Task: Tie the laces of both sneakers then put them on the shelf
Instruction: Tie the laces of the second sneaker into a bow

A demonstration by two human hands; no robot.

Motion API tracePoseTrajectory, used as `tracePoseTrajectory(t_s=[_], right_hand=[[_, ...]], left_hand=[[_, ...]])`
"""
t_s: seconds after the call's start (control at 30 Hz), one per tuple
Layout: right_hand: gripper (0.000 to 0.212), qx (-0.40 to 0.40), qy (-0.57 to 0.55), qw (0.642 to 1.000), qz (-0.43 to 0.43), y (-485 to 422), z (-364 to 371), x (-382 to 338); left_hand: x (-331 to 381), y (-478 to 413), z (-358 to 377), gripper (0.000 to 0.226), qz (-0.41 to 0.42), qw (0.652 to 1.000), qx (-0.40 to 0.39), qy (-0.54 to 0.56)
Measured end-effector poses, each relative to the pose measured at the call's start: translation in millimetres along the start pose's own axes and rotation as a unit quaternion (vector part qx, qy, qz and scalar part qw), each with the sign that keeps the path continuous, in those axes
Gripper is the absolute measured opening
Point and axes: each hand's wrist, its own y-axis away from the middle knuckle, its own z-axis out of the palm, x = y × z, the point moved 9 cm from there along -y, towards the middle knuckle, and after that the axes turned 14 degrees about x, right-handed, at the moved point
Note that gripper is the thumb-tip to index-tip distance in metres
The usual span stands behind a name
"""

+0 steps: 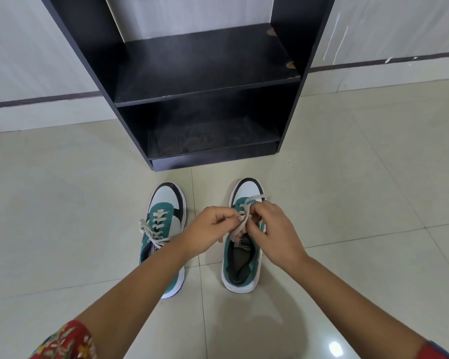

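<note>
Glossy cream floor tiles, pale wall, dark wall stripe

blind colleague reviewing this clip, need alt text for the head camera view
A left hand and right hand pinch the white laces of the right sneaker on a tiled floor. The left sneaker stands beside it, laces apparently tied, with a black shelf beyond both toes.

The shelf is cut off at the top edge. In front of the shelf, the left grip and right grip cover the middle of the laces on the right sneaker, so any knot is hidden. The left arm hides part of the left sneaker. The tongue label is too small to read.
</note>
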Motion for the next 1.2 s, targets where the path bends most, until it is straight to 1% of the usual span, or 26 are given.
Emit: tracePoseTrajectory(t_s=[0.03, 0.1, 0.17, 0.2, 0.27, 0.3, 0.37, 0.43, 0.47, 0.53, 0.57, 0.63, 0.7, 0.77, 0.8, 0.87, 0.9, 0.97, 1.03, 1.1, 1.17, 1.2], right_hand=[[0.007, 0.009, -0.005, 1.000, 0.009, -1.6, -3.9, 1.4], [0.009, 0.050, 0.017, 0.998, 0.016, -5.5, -17.8, 1.5], [0.009, 0.087, 0.062, 0.994, -0.006, -6.7, -29.8, -5.7], [0.010, 0.097, 0.084, 0.992, -0.020, -5.6, -32.7, -11.2], [0.013, 0.102, 0.119, 0.987, -0.033, -1.7, -32.9, -19.6], [0.015, 0.098, 0.133, 0.986, -0.032, 0.0, -31.2, -20.6], [0.017, 0.088, 0.155, 0.984, -0.022, 0.2, -27.9, -16.5], [0.017, 0.085, 0.160, 0.983, -0.004, -3.5, -28.2, -8.4], [0.018, 0.083, 0.164, 0.983, 0.001, -5.6, -28.1, -5.4], [0.018, 0.072, 0.180, 0.981, -0.004, -8.6, -25.7, -3.5], [0.018, 0.068, 0.190, 0.979, -0.011, -9.7, -23.6, -3.8], [0.018, 0.064, 0.202, 0.977, -0.024, -11.3, -21.3, -4.8], [0.019, 0.059, 0.200, 0.978, -0.024, -13.2, -21.0, -3.3], [0.021, 0.049, 0.182, 0.982, -0.013, -15.5, -22.8, -0.7], [0.024, 0.043, 0.167, 0.985, -0.006, -16.1, -24.6, -0.5], [0.033, 0.029, 0.119, 0.992, 0.014, -14.8, -28.1, -0.3], [0.033, 0.019, 0.075, 0.996, 0.039, -13.5, -30.1, 1.0], [0.028, 0.000, -0.038, 0.993, 0.111, -10.3, -32.0, 7.4], [0.026, 0.014, -0.108, 0.981, 0.159, -10.6, -39.3, 12.4], [0.025, 0.020, -0.146, 0.973, 0.178, -13.5, -46.4, 14.7], [0.025, 0.014, -0.148, 0.971, 0.186, -16.8, -52.3, 17.9], [0.025, 0.015, -0.125, 0.975, 0.182, -18.7, -56.6, 19.9]], left_hand=[[-1.8, 0.6, 0.6, 0.022, -0.004, 1.000, -0.004, -0.001], [-5.8, 1.3, 2.8, 0.020, -0.017, 1.000, -0.005, -0.007], [-6.7, 0.8, 3.6, 0.021, -0.010, 1.000, 0.007, -0.029], [-4.8, 0.0, 2.9, 0.022, 0.009, 0.999, 0.022, -0.048], [0.9, -2.0, -0.5, 0.024, 0.049, 0.995, 0.057, -0.071], [2.6, -2.6, -2.4, 0.023, 0.057, 0.993, 0.073, -0.066], [1.7, -3.1, -3.6, 0.020, 0.039, 0.994, 0.090, -0.038], [-3.4, -2.2, 0.4, 0.023, -0.013, 0.997, 0.070, 0.009], [-7.5, -1.6, 3.6, 0.022, -0.046, 0.997, 0.046, 0.040], [-13.1, 1.3, 9.9, 0.013, -0.107, 0.989, -0.010, 0.098], [-14.8, 3.1, 12.0, 0.015, -0.127, 0.985, -0.038, 0.113], [-16.1, 6.3, 16.1, 0.031, -0.137, 0.982, -0.085, 0.102], [-17.9, 8.2, 17.8, 0.035, -0.147, 0.982, -0.090, 0.080], [-19.5, 5.6, 14.0, 0.027, -0.155, 0.985, -0.042, 0.058], [-19.3, 2.0, 7.3, 0.022, -0.142, 0.989, 0.006, 0.041], [-17.8, -4.7, -14.1, 0.021, -0.082, 0.987, 0.136, -0.002], [-15.0, -5.1, -24.8, 0.020, -0.047, 0.979, 0.197, -0.008], [-8.2, -0.8, -41.4, 0.021, 0.004, 0.959, 0.284, 0.003], [-2.3, 4.4, -54.8, 0.016, 0.024, 0.941, 0.337, 0.005], [0.8, 7.7, -66.0, 0.010, 0.028, 0.929, 0.369, 0.024], [-1.0, 9.5, -74.3, 0.006, 0.022, 0.920, 0.384, 0.072], [-2.8, 10.8, -78.6, 0.004, 0.020, 0.916, 0.393, 0.071]])
